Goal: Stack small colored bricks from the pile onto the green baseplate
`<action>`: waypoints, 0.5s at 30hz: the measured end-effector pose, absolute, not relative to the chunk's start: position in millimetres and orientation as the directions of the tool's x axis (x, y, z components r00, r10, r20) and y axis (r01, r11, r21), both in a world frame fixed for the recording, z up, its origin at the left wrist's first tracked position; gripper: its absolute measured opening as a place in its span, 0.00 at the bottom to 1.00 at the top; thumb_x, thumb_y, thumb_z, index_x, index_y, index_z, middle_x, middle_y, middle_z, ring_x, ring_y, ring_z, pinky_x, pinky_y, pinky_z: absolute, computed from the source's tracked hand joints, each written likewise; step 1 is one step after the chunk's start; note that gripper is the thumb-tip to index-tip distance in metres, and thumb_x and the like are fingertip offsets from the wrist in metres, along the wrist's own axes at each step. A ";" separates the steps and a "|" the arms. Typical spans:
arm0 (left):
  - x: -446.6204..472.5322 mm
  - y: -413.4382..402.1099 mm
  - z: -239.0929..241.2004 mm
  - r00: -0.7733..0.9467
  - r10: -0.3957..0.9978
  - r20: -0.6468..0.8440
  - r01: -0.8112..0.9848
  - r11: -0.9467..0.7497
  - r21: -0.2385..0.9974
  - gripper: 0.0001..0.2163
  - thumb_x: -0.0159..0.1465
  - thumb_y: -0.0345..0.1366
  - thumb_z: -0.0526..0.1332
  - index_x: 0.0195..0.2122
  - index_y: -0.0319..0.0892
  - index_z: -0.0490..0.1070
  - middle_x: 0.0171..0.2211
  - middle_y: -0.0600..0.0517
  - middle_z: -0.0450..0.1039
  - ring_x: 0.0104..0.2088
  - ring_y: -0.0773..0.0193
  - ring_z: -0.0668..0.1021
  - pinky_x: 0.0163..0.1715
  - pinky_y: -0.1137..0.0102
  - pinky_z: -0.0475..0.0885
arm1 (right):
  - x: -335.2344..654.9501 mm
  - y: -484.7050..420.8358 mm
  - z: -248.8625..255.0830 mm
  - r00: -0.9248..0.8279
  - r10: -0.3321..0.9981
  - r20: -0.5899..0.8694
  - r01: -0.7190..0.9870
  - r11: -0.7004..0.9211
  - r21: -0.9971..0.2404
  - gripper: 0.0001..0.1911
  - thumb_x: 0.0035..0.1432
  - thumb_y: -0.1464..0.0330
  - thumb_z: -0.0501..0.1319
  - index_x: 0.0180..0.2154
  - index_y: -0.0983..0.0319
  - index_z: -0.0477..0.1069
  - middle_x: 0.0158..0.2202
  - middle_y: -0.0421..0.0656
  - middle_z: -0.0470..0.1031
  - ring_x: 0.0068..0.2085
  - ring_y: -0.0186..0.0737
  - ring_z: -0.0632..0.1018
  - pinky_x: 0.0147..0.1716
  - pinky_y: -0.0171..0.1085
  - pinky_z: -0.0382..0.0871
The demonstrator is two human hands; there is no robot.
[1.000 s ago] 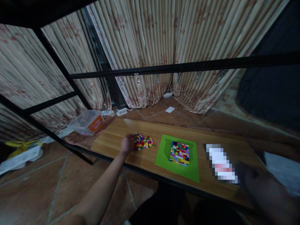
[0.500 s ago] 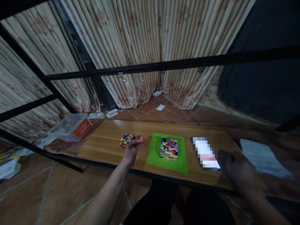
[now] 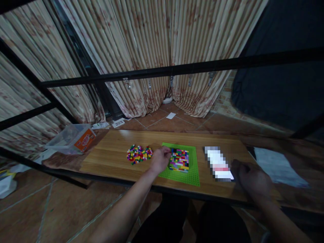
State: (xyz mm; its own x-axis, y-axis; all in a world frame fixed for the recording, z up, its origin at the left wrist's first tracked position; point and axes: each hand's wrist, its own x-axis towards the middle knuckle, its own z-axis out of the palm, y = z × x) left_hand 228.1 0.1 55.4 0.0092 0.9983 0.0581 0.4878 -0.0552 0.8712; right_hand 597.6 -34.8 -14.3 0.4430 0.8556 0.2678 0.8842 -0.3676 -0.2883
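Just beside left hand [image 3: 161, 160], brick block [image 3: 180, 160]

No writing is readable.
On the clear box [image 3: 68, 137], beyond the left edge of the surface [image 3: 113, 140], the orange label [image 3: 85, 140] bears white marks, too small to read; the phone screen [image 3: 218, 163] near the right edge is pixelated.

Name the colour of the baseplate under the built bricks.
Green: the baseplate shows best in the head view, the only one.
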 end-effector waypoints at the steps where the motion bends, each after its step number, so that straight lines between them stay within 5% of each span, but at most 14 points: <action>1: 228.7 0.8 57.1 0.025 0.998 0.065 0.514 -0.069 0.855 0.07 0.57 0.26 0.59 0.35 0.41 0.75 0.33 0.51 0.79 0.36 0.66 0.80 0.39 0.72 0.73 | 596.1 -35.0 -12.5 0.448 0.854 0.266 0.885 -0.381 -0.267 0.21 0.65 0.61 0.47 0.37 0.64 0.75 0.36 0.56 0.76 0.34 0.50 0.76 0.30 0.43 0.61; 15: 230.7 17.3 66.4 0.069 0.997 0.044 0.664 -0.079 0.743 0.06 0.57 0.30 0.59 0.28 0.40 0.77 0.26 0.53 0.78 0.29 0.67 0.77 0.32 0.74 0.69 | 599.6 -32.7 -18.1 0.457 0.841 0.291 0.887 -0.405 -0.224 0.22 0.65 0.60 0.46 0.38 0.64 0.76 0.36 0.55 0.77 0.35 0.51 0.78 0.30 0.42 0.64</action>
